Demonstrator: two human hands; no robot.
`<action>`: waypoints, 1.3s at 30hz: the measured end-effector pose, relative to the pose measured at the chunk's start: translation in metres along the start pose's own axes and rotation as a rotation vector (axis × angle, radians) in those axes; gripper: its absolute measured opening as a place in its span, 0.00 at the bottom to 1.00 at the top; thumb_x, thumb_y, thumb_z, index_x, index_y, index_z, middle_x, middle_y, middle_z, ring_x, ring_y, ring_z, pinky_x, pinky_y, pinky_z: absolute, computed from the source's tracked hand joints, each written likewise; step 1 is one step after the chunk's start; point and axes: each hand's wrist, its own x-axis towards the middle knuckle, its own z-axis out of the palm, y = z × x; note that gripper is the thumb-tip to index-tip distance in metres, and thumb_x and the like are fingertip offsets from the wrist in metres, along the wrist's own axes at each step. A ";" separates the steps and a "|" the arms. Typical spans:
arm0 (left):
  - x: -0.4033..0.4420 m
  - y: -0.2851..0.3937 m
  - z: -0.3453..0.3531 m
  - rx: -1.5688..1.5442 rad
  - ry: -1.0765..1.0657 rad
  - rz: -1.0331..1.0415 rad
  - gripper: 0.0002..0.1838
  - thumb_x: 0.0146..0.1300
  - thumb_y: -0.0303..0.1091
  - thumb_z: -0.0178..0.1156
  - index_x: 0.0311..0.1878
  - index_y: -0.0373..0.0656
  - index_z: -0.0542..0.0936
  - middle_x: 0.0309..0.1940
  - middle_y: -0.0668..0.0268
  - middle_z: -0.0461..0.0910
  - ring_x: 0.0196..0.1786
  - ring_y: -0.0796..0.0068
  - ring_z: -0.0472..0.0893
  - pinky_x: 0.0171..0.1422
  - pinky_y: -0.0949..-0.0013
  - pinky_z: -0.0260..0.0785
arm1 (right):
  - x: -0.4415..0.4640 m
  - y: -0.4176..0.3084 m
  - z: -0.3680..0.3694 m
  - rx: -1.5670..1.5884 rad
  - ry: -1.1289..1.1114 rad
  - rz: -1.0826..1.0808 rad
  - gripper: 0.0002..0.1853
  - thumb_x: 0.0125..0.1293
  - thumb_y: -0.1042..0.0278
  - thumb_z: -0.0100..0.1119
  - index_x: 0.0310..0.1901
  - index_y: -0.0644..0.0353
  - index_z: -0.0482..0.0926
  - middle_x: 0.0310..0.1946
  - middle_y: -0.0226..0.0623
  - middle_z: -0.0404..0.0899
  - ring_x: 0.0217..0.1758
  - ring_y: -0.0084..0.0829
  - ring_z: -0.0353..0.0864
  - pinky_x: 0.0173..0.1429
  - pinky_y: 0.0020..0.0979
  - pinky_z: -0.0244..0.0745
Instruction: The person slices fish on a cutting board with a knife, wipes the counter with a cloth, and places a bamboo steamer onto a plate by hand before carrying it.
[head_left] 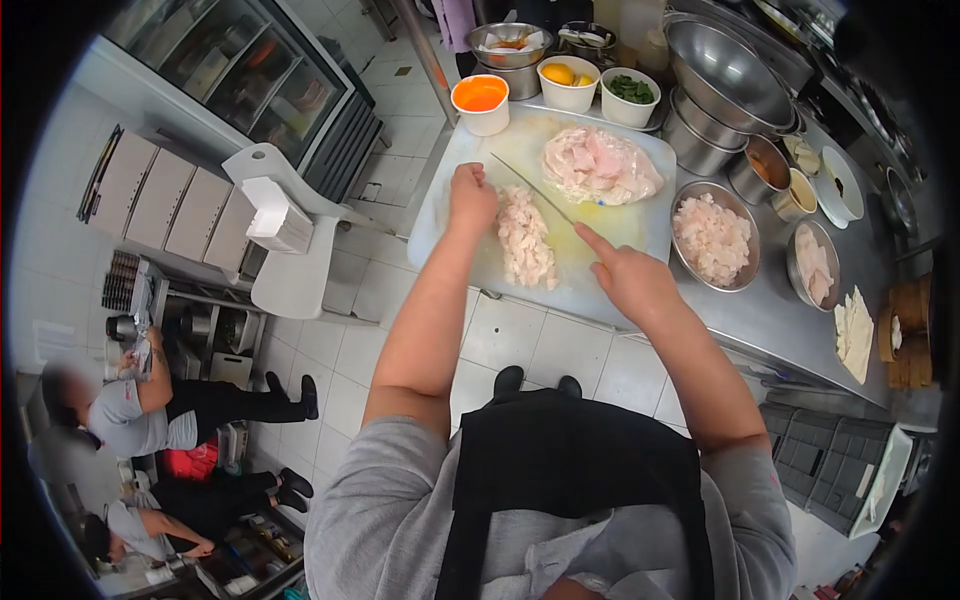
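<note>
My right hand (627,272) is wrapped round the handle of a knife (540,192), its index finger laid along the top and the blade pointing up and left over the white cutting board (450,235). Beside the blade, a long pile of chopped pale meat (524,238) lies on the board. My left hand (474,195) is closed at the pile's upper left end; what its fingers hold, if anything, is hidden. A clear plastic bag of raw meat (603,166) rests on the board's upper right part.
Tubs of orange sauce (481,105), yellow items (568,83) and chopped greens (629,97) line the board's far edge. Bowls of cut meat (716,238) and meat pieces (814,263) stand right. Two people (140,415) (140,525) are at the far left.
</note>
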 end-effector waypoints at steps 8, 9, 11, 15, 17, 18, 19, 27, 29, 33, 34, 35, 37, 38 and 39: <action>-0.007 0.018 -0.008 -0.692 0.166 -0.437 0.15 0.67 0.29 0.51 0.55 0.35 0.67 0.44 0.58 0.79 0.46 0.68 0.78 0.55 0.66 0.70 | -0.027 0.001 -0.011 0.189 -0.145 -0.018 0.32 0.70 0.62 0.54 0.74 0.32 0.59 0.31 0.46 0.82 0.34 0.46 0.82 0.40 0.45 0.77; 0.001 0.015 -0.016 -0.739 0.019 -0.464 0.15 0.69 0.33 0.50 0.55 0.36 0.68 0.44 0.59 0.79 0.45 0.70 0.77 0.54 0.67 0.70 | -0.036 0.003 -0.015 0.189 -0.143 -0.012 0.32 0.70 0.62 0.54 0.74 0.32 0.59 0.31 0.46 0.82 0.34 0.46 0.82 0.40 0.45 0.77; 0.014 0.014 -0.022 -0.673 -0.213 -0.446 0.20 0.74 0.44 0.45 0.56 0.36 0.72 0.44 0.60 0.81 0.45 0.71 0.78 0.55 0.66 0.70 | -0.054 0.007 -0.020 0.155 -0.050 -0.083 0.33 0.68 0.64 0.58 0.73 0.32 0.61 0.32 0.48 0.82 0.34 0.48 0.82 0.41 0.45 0.76; 0.022 0.007 -0.009 -0.383 -0.460 0.000 0.20 0.74 0.45 0.44 0.53 0.38 0.78 0.46 0.62 0.81 0.48 0.67 0.78 0.56 0.64 0.70 | -0.083 0.016 -0.013 0.344 0.104 -0.092 0.34 0.68 0.68 0.59 0.73 0.33 0.62 0.28 0.42 0.80 0.30 0.40 0.81 0.38 0.40 0.75; 0.011 0.014 -0.005 -0.207 -0.742 0.112 0.22 0.74 0.47 0.48 0.53 0.37 0.79 0.45 0.61 0.82 0.52 0.66 0.79 0.62 0.67 0.69 | -0.093 0.010 -0.019 0.681 0.009 0.219 0.33 0.70 0.70 0.58 0.74 0.33 0.62 0.24 0.31 0.75 0.24 0.27 0.75 0.33 0.32 0.73; 0.001 0.023 -0.008 -0.205 -0.751 0.109 0.22 0.74 0.47 0.48 0.53 0.37 0.79 0.45 0.61 0.82 0.52 0.66 0.79 0.62 0.67 0.69 | -0.095 0.008 -0.016 0.686 0.007 0.227 0.33 0.70 0.70 0.58 0.74 0.33 0.62 0.24 0.31 0.75 0.24 0.27 0.75 0.33 0.32 0.73; -0.009 0.036 -0.013 -0.050 -0.785 0.222 0.21 0.71 0.48 0.52 0.52 0.40 0.80 0.48 0.60 0.81 0.55 0.62 0.78 0.64 0.64 0.67 | -0.097 0.007 -0.013 0.808 0.047 0.278 0.33 0.70 0.70 0.58 0.74 0.32 0.62 0.24 0.28 0.73 0.23 0.23 0.71 0.31 0.29 0.72; -0.090 0.048 -0.025 0.405 -0.312 0.867 0.21 0.56 0.52 0.66 0.46 0.49 0.84 0.58 0.59 0.75 0.66 0.48 0.65 0.74 0.47 0.54 | -0.099 -0.004 0.015 0.893 0.065 0.296 0.33 0.71 0.69 0.58 0.74 0.34 0.61 0.25 0.27 0.71 0.21 0.17 0.64 0.28 0.25 0.69; -0.084 0.040 -0.017 0.391 -0.301 0.824 0.16 0.54 0.45 0.67 0.44 0.49 0.84 0.57 0.60 0.76 0.64 0.50 0.68 0.73 0.49 0.56 | -0.096 -0.007 0.018 0.896 0.054 0.291 0.33 0.71 0.69 0.58 0.74 0.33 0.61 0.25 0.27 0.71 0.21 0.18 0.65 0.28 0.25 0.69; -0.058 0.023 -0.005 0.352 -0.200 0.748 0.13 0.53 0.39 0.67 0.42 0.49 0.83 0.57 0.62 0.75 0.62 0.53 0.70 0.71 0.52 0.60 | -0.093 -0.018 0.014 0.953 0.024 0.322 0.33 0.71 0.68 0.58 0.75 0.34 0.61 0.24 0.27 0.69 0.20 0.18 0.65 0.27 0.24 0.68; -0.051 0.020 -0.006 0.312 -0.173 0.704 0.13 0.54 0.37 0.66 0.43 0.49 0.83 0.57 0.61 0.75 0.61 0.55 0.72 0.69 0.54 0.62 | -0.094 -0.020 0.011 0.951 0.027 0.322 0.33 0.71 0.68 0.58 0.75 0.34 0.61 0.24 0.27 0.69 0.20 0.18 0.65 0.27 0.24 0.68; -0.046 0.016 -0.008 0.272 -0.145 0.661 0.13 0.55 0.35 0.66 0.45 0.48 0.83 0.57 0.60 0.75 0.59 0.56 0.73 0.67 0.56 0.64 | -0.096 -0.021 0.008 1.001 -0.015 0.340 0.33 0.71 0.68 0.57 0.75 0.36 0.61 0.24 0.27 0.69 0.19 0.18 0.65 0.26 0.24 0.68; -0.046 0.028 -0.019 -0.033 -0.129 0.486 0.13 0.58 0.34 0.64 0.47 0.47 0.82 0.56 0.59 0.75 0.59 0.57 0.73 0.66 0.58 0.65 | -0.100 -0.019 0.007 1.051 -0.050 0.360 0.32 0.71 0.68 0.57 0.75 0.38 0.60 0.23 0.27 0.69 0.18 0.18 0.66 0.25 0.23 0.68; -0.045 0.031 -0.024 -0.329 -0.116 0.298 0.14 0.60 0.34 0.62 0.50 0.46 0.82 0.55 0.57 0.75 0.58 0.57 0.74 0.65 0.59 0.66 | -0.104 -0.016 0.011 1.105 -0.078 0.381 0.32 0.72 0.68 0.56 0.75 0.39 0.60 0.23 0.28 0.69 0.17 0.18 0.67 0.23 0.23 0.68; -0.042 0.028 -0.030 -0.328 -0.121 0.301 0.14 0.60 0.34 0.62 0.50 0.46 0.82 0.55 0.57 0.75 0.58 0.57 0.74 0.65 0.59 0.66 | -0.108 -0.014 0.016 1.161 -0.108 0.403 0.31 0.73 0.68 0.55 0.75 0.41 0.60 0.23 0.28 0.69 0.17 0.18 0.67 0.22 0.23 0.68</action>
